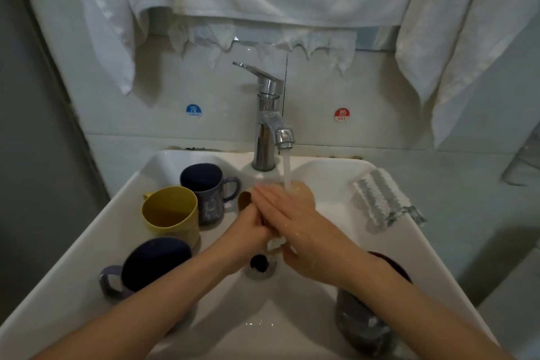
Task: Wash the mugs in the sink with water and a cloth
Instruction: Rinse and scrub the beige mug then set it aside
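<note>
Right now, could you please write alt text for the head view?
Two hands hold a tan mug under running water from a chrome tap over a white sink, the left hand gripping it, the right hand flat across it with a white cloth beneath. A yellow mug and three dark mugs sit around them.
</note>
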### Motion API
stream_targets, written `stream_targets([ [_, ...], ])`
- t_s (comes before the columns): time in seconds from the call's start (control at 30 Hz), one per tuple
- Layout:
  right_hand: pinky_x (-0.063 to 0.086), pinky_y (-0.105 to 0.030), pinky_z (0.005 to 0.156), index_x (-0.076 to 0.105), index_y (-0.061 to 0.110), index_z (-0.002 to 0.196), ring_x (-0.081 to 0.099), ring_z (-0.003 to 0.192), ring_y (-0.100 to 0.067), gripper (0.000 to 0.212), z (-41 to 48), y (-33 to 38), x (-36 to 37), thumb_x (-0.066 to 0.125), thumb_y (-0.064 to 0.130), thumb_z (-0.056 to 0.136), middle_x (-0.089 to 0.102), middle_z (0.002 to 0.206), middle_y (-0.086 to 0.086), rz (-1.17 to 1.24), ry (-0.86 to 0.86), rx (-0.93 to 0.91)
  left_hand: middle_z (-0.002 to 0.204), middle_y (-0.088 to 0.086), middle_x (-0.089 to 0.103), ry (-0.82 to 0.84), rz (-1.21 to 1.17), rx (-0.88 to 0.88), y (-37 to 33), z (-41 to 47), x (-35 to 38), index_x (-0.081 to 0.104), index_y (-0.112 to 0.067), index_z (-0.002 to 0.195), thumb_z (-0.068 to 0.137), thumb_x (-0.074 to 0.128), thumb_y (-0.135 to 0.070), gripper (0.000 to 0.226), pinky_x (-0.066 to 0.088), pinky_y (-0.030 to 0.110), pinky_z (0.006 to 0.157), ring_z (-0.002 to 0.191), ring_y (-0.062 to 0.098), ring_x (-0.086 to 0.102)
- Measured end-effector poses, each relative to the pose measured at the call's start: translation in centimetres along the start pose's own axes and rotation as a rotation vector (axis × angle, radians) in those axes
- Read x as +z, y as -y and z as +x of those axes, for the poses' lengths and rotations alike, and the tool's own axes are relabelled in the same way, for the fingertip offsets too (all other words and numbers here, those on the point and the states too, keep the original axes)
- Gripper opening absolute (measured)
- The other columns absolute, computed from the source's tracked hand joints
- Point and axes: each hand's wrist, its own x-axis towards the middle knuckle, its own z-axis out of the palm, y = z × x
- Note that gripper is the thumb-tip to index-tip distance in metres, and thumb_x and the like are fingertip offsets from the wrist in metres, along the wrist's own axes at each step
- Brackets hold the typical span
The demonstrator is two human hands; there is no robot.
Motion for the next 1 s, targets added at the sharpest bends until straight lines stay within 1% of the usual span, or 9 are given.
stream_targets([
  [0.1,0.013,-0.026,0.117,-0.005,0.021,0.149,0.002,0.145,-0.013,0.09,-0.3,-0.9,-0.5,0.06,0.014,0.087,0.002,0.159,0.0,-0.005,-0.008,0.046,0.11,-0.001,0.061,-0.004,-0.073,-0.005,0.1,-0.1,0.0,0.05,-0.01,0.124,0.087,0.056,0.003,0.039,0.052,0.024,0.088,0.1,0.011,0.061],
  [0.2,-0.002,-0.02,0.115,-0.001,0.021,0.15,0.001,0.145,-0.012,0.084,-0.9,-2.7,-1.2,0.055,0.026,0.088,0.001,0.159,0.001,-0.106,-0.02,0.148,0.123,0.008,0.056,-0.004,-0.11,-0.077,-0.1,0.1,0.3,0.046,-0.013,0.128,0.084,0.061,-0.004,0.047,0.045,0.046,0.1,0.114,0.024,0.056],
  [0.37,0.001,-0.023,0.116,-0.009,0.017,0.149,-0.005,0.145,-0.012,0.087,-0.8,-1.9,-1.7,0.053,0.028,0.089,-0.01,0.158,0.002,-0.094,-0.07,0.262,0.122,0.002,0.052,0.032,-0.04,-0.044,-0.9,1.2,-0.3,0.041,-0.021,0.127,0.085,0.062,-0.008,0.049,0.046,0.04,0.099,0.114,0.021,0.053],
  [0.57,0.036,-0.018,0.093,0.013,0.02,0.146,0.037,0.125,-0.011,0.078,-1.1,-2.3,-1.9,0.06,0.023,0.084,0.025,0.148,0.003,0.065,-0.168,0.318,0.12,0.002,0.052,0.004,-0.143,-0.065,-0.2,0.1,-1.0,0.04,-0.019,0.127,0.082,0.064,-0.008,0.052,0.046,0.039,0.099,0.112,0.022,0.053],
  [0.67,0.018,-0.021,0.114,0.001,0.021,0.15,0.007,0.144,-0.012,0.088,-1.0,-0.1,-1.3,0.06,0.018,0.085,0.002,0.158,0.005,0.094,-0.06,0.152,0.124,0.019,0.055,0.067,-0.181,-0.176,0.8,-0.3,1.3,0.044,-0.004,0.129,0.082,0.061,0.002,0.051,0.045,0.043,0.101,0.119,0.036,0.051],
  [0.7,0.011,-0.02,0.115,-0.002,0.022,0.15,-0.002,0.145,-0.009,0.089,-0.8,0.5,-0.9,0.059,0.015,0.085,-0.004,0.158,0.007,0.1,-0.031,0.089,0.129,0.03,0.048,0.032,-0.378,-0.297,0.8,-1.5,1.3,0.037,0.007,0.131,0.081,0.059,0.007,0.055,0.041,0.044,0.105,0.123,0.043,0.044],
  [0.77,0.003,-0.019,0.115,-0.004,0.024,0.15,-0.008,0.144,-0.006,0.09,-0.6,0.8,-0.6,0.057,0.012,0.085,-0.008,0.157,0.009,0.053,0.014,0.031,0.129,0.035,0.042,-0.058,-0.189,-0.4,0.5,-1.5,2.2,0.025,0.018,0.133,0.08,0.057,0.01,0.062,0.04,0.038,0.106,0.119,0.039,0.047],
  [0.83,0.004,-0.021,0.116,-0.002,0.023,0.15,0.001,0.145,-0.012,0.091,-0.8,-0.3,-1.1,0.058,0.012,0.083,-0.003,0.158,0.007,-0.031,-0.009,0.094,0.125,0.018,0.055,-0.025,-0.287,-0.285,0.6,-0.4,1.9,0.041,-0.001,0.13,0.086,0.057,0.004,0.047,0.049,0.031,0.094,0.105,0.02,0.06],
  [1.0,-0.004,-0.023,0.115,-0.013,0.019,0.149,-0.006,0.145,-0.012,0.095,-1.3,-0.8,-1.5,0.058,0.018,0.085,-0.013,0.158,0.003,-0.099,-0.01,0.222,0.122,0.008,0.056,-0.023,-0.309,-0.082,0.7,-0.1,-0.1,0.047,-0.021,0.121,0.084,0.06,0.001,0.045,0.048,0.038,0.096,0.111,0.025,0.057],
])
